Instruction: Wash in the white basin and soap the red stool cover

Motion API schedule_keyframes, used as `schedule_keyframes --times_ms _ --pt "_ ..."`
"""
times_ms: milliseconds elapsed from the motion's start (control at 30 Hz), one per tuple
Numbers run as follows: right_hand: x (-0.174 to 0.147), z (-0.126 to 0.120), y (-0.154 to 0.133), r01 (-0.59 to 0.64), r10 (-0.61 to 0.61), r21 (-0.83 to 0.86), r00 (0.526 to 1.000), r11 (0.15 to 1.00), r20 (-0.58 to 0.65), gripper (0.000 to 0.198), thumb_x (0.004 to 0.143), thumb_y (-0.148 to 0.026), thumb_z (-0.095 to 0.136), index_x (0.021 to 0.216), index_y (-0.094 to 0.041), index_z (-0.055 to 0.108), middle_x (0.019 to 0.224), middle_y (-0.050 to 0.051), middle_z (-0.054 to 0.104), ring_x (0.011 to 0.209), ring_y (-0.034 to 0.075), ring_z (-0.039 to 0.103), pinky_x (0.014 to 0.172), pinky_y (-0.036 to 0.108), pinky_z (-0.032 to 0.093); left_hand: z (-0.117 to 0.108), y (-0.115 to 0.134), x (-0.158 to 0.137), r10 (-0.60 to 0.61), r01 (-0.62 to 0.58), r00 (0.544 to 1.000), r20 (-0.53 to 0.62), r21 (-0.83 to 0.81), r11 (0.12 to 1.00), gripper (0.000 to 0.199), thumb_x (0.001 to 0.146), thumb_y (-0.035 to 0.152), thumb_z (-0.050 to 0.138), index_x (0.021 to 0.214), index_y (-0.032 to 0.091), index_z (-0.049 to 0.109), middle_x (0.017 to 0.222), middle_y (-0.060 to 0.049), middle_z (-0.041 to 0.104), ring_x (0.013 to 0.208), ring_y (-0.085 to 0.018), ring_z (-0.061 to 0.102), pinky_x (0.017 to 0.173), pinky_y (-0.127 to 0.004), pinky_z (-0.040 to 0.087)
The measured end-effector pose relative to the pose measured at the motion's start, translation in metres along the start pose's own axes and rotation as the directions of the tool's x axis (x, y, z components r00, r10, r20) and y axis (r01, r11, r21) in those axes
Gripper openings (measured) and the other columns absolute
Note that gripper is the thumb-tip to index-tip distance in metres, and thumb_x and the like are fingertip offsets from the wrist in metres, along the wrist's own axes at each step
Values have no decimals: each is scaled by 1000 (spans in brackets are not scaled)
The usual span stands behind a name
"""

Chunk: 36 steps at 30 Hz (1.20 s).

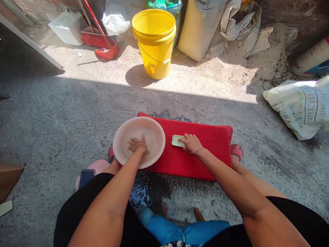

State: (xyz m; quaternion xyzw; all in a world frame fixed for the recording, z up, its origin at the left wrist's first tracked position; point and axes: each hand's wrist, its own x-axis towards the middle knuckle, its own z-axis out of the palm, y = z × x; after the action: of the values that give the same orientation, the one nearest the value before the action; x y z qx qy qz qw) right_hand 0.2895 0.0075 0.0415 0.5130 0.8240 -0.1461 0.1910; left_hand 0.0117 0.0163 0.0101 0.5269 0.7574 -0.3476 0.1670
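My left hand [138, 144] is dipped in the water of a pale pinkish-white basin [117, 151], fingers spread. It appears to hold nothing. The basin sits on the left end of a folded red cloth [195, 164] with a thick, towel-like texture. On the cloth, right of the basin, lies a pale green, flat rectangular piece with a raised rim [177, 141]; its exact kind is unclear. My right hand [191, 143] grips its right end, covering that part. A bracelet shows on each wrist.
Beyond the cloth stands a yellow bucket [156, 56]. A red dustpan [106, 51], a broom [94, 37] and a white box [67, 28] are at back left. Sacks [197, 31] and spilled grains [221, 70] lie behind; a printed bag [299, 106] is right. Wet floor [154, 192] shows nearby.
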Motion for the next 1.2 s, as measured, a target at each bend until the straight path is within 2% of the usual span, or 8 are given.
schedule_keyframes --times_ms 133,300,400,533,667,767,967,1200 --pt "-70 16 93 -233 238 -67 966 970 99 49 84 -31 58 133 -31 56 120 13 55 101 27 55 81 36 35 1 0 1 12 -12 1000 5 -21 1000 126 58 53 80 154 32 1 157 -29 13 139 -53 21 94 -59 43" --pt "-130 16 163 -537 579 -223 785 813 221 34 88 -39 54 112 -22 70 107 17 60 97 31 57 75 39 34 5 -1 2 24 -25 1000 -9 -28 999 126 59 54 79 154 33 -1 157 -29 13 139 -54 19 94 -60 41" --pt "-117 3 135 -461 505 -247 848 852 161 30 87 -36 54 108 -22 70 106 17 60 98 31 55 77 38 34 4 -1 1 28 -28 1000 -4 -30 999 126 59 55 78 154 33 -3 157 -28 13 140 -52 19 96 -58 41" --pt "-62 -11 34 -151 155 -96 987 984 39 42 83 -33 57 124 -28 60 115 13 56 101 27 52 79 35 33 1 -1 0 15 -15 1000 17 -29 999 127 59 55 78 154 33 -4 158 -27 13 139 -52 21 96 -58 41" --pt "-17 -8 -51 84 -83 21 996 996 -31 47 82 -37 58 129 -29 55 120 11 55 104 25 49 83 35 31 3 0 3 17 -17 1000 11 -21 1000 129 57 56 79 154 32 -4 158 -27 12 139 -53 20 95 -58 41" --pt "-9 2 -60 111 -110 42 993 993 -36 48 83 -37 57 130 -30 54 121 10 55 105 25 48 84 36 30 5 -1 6 20 -20 1000 -3 -28 999 129 56 57 78 154 31 -2 158 -27 12 139 -54 20 95 -60 41" --pt "-81 27 45 -137 144 -66 983 988 117 54 81 -34 56 135 -29 51 118 11 58 102 26 54 84 38 31 8 0 7 10 -11 1000 -28 -29 1000 129 57 58 77 154 31 -2 158 -27 14 139 -53 21 93 -61 42" --pt "-159 24 142 -434 528 -321 785 842 324 34 79 -31 57 110 -23 68 111 15 61 101 32 58 85 47 34 9 -1 9 20 -21 999 -33 -50 999 128 55 56 79 154 33 0 159 -24 12 140 -53 18 95 -62 41"
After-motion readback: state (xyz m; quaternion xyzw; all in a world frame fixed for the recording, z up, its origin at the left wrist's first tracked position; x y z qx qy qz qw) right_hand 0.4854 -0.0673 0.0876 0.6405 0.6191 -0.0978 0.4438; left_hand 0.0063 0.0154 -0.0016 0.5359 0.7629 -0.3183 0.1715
